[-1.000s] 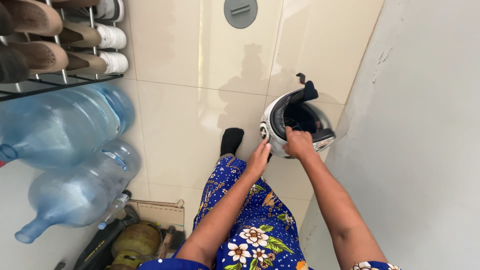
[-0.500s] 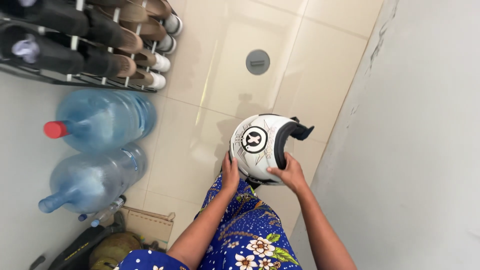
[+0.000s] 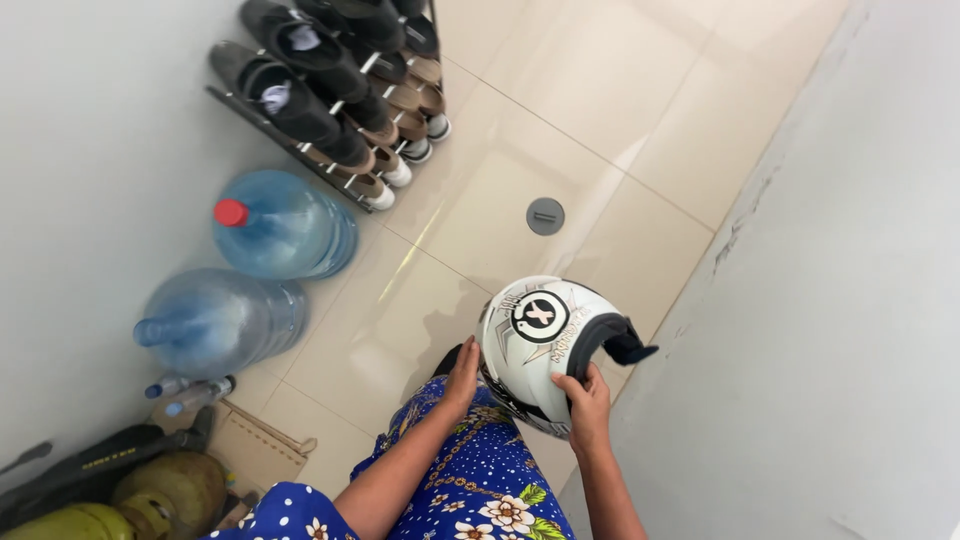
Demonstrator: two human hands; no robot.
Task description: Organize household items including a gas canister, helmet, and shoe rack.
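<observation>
A white motorcycle helmet (image 3: 545, 345) with black and grey graphics and a dark lining is held in front of me, shell up. My left hand (image 3: 463, 376) presses flat against its left side. My right hand (image 3: 587, 408) grips its lower right edge, fingers curled over the rim by the black padded edge. My blue flowered garment (image 3: 480, 480) shows below the hands.
Two large blue water jugs (image 3: 280, 222) (image 3: 220, 320) stand by the left wall. A shoe rack (image 3: 345, 85) full of shoes lies beyond them. A round grey floor drain (image 3: 545, 215) is in the tiles. Gas cylinders (image 3: 165, 490), cardboard and small bottles fill the lower left. A white wall runs along the right.
The helmet was lifted off the floor and turned from opening-up to shell-up. Both hands rose with it, and my view swung further up and away from the floor.
</observation>
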